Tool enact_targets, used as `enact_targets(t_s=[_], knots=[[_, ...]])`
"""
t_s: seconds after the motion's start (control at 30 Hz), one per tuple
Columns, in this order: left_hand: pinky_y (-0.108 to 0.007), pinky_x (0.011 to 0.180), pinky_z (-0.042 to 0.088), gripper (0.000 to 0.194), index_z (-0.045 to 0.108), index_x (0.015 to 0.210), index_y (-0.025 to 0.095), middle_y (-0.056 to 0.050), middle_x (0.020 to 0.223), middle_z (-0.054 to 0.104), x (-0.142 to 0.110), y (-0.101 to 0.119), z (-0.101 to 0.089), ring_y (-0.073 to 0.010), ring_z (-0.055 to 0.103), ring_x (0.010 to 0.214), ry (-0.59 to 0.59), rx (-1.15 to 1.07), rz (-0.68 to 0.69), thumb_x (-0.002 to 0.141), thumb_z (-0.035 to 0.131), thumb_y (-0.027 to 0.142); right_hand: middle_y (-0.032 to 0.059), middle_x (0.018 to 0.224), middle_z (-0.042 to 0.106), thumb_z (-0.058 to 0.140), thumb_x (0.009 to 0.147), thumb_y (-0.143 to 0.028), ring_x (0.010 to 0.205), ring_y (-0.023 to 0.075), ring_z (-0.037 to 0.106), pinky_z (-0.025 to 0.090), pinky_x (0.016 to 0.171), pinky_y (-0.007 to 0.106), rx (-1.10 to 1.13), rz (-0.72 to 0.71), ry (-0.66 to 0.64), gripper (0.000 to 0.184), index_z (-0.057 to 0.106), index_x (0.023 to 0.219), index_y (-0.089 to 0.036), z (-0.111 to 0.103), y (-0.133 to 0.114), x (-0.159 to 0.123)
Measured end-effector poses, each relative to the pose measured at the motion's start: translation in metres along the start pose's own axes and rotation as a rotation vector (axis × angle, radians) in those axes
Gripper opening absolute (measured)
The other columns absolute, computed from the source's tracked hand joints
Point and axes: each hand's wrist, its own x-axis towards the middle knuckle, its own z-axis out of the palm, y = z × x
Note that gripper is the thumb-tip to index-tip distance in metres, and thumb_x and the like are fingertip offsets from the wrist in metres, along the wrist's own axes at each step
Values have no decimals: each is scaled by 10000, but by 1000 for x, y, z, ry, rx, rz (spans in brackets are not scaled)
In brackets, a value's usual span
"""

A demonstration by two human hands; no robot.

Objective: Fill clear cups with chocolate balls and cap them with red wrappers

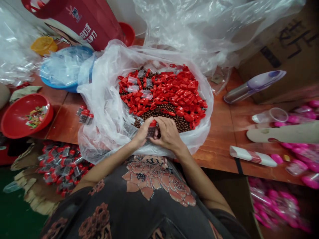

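Observation:
Between my two hands is a small clear container with a red cap point(153, 123), with dark contents showing through its side. My left hand point(142, 133) grips it from the left, thumb up by the cap. From the right, my right hand point(170, 134) closes round it, fingers curled at the cap and underneath. Both hands are over the near edge of a white plastic bag point(99, 132) spread open on the table. Inside the bag lie many brown balls point(183, 125), a heap of red plastic caps point(174, 89) and several clear empty containers point(133, 88).
Left are filled red-capped containers point(84, 114), a red bowl point(15, 116) of colourful bits and a blue basin point(72, 85). Below sits a box of capped containers point(66, 162). On the right are a purple-and-silver device point(254, 87), a clear cup point(278, 115) and pink-capped containers point(296, 167).

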Motion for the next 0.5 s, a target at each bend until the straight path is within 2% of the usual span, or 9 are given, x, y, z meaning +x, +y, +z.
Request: enact_targets(t_s=[0.1, 0.17, 0.27, 0.37, 0.43, 0.5], knots=[[-222, 414, 342, 500, 462, 555, 184, 9, 426, 453, 0, -1, 0, -83, 417, 379, 29, -7, 19, 869, 443, 573, 183, 1293, 577, 592, 809, -466, 1180, 324, 534, 403, 985, 482, -19, -21, -32, 711, 377, 1398, -129, 2, 0, 3], [-217, 403, 325, 441, 497, 618, 180, 37, 407, 418, -2, -1, 0, -77, 372, 355, 15, -44, 8, 859, 440, 545, 181, 1261, 600, 596, 803, -478, 1140, 322, 554, 406, 953, 470, -32, -45, -50, 657, 443, 1339, -130, 5, 2, 4], [-209, 389, 295, 417, 607, 948, 154, 71, 401, 410, -4, -2, 1, -81, 321, 332, -13, -57, -18, 863, 406, 508, 182, 1182, 638, 597, 802, -527, 1080, 322, 577, 404, 923, 463, -48, -63, -63, 618, 513, 1258, -119, 10, 1, 3], [-209, 395, 293, 535, 538, 1234, 139, 76, 431, 435, -5, 1, -2, -89, 352, 349, 15, 16, -9, 884, 399, 519, 166, 1165, 646, 591, 828, -537, 1085, 314, 573, 398, 947, 465, -37, -7, -92, 647, 488, 1318, -128, 14, -6, 2], [-217, 427, 345, 561, 529, 1264, 149, 54, 511, 499, -8, 14, -15, -91, 428, 403, 66, 127, 84, 893, 432, 559, 162, 1254, 611, 592, 857, -513, 1151, 310, 545, 400, 980, 464, -17, 48, -139, 715, 382, 1435, -148, 15, -9, 3], [-229, 483, 407, 553, 562, 1215, 175, 20, 648, 575, -15, 38, -44, -88, 495, 479, 178, 262, 284, 890, 466, 612, 162, 1342, 559, 587, 885, -478, 1200, 310, 517, 423, 981, 461, -4, 106, -173, 728, 316, 1490, -178, 13, -5, 3]])
